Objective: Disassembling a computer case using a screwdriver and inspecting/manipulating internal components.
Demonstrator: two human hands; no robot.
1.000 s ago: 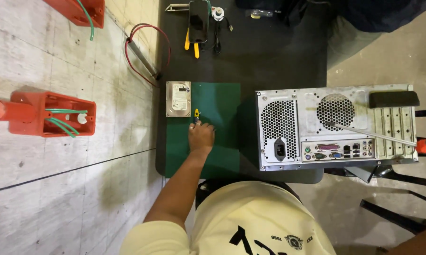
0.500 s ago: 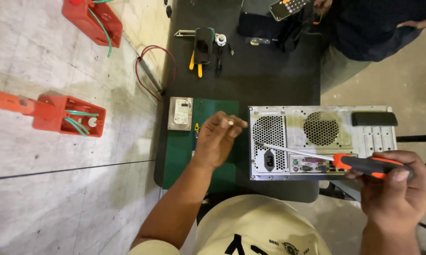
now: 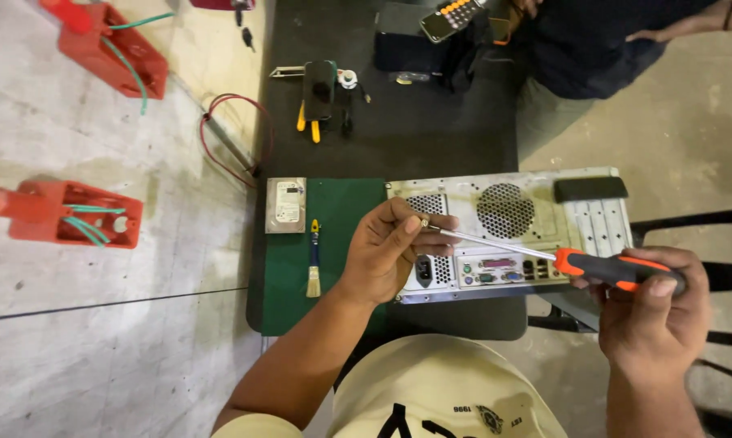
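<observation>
Fingers of left hand (image 3: 390,251) pinch, seemingly, a screw at the tip of screwdriver (image 3: 544,253) gripped by right hand (image 3: 650,312).

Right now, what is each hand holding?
Left hand: pinching the tip of the thin metal shaft.
Right hand: closed on the orange-and-black screwdriver handle.

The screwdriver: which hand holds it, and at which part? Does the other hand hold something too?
The right hand holds the screwdriver by its orange and black handle. The left hand pinches at the tip of the shaft; whether it holds a screw there cannot be told.
</observation>
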